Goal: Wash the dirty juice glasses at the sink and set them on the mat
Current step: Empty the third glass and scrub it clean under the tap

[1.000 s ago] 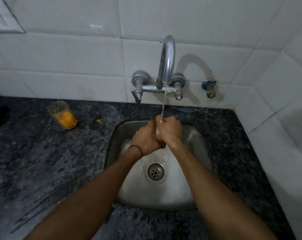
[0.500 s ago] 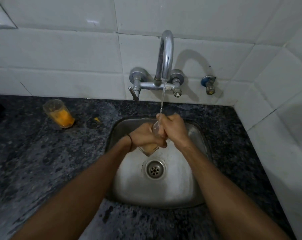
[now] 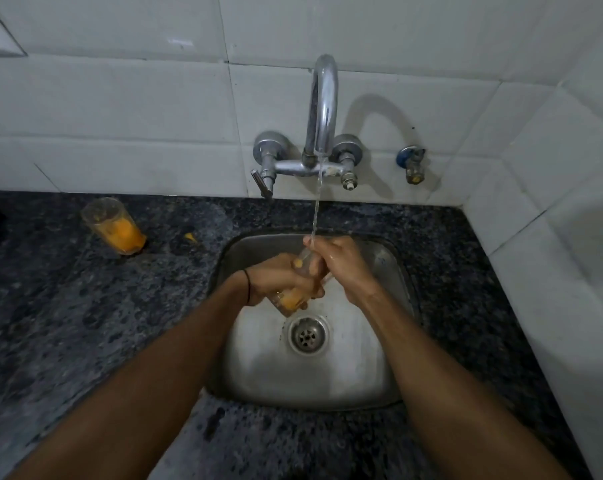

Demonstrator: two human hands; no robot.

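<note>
Currently rinsing. Left hand (image 3: pixel 275 278) curls round the lower half of the glass (image 3: pixel 291 299), held tilted over the sink (image 3: pixel 327 375); orange residue sits in its base. Right hand (image 3: pixel 338 268) has its fingers bunched at the rim; inside it or pinching it, cannot tell. Water from the tap (image 3: pixel 322 109) lands there. Second glass (image 3: pixel 114 226), pulp inside, stands far left on the counter (image 3: pixel 68 323). Next, as I judge: flush the residue, gripping firmly, since wet glass slips. Mat not in view.
</note>
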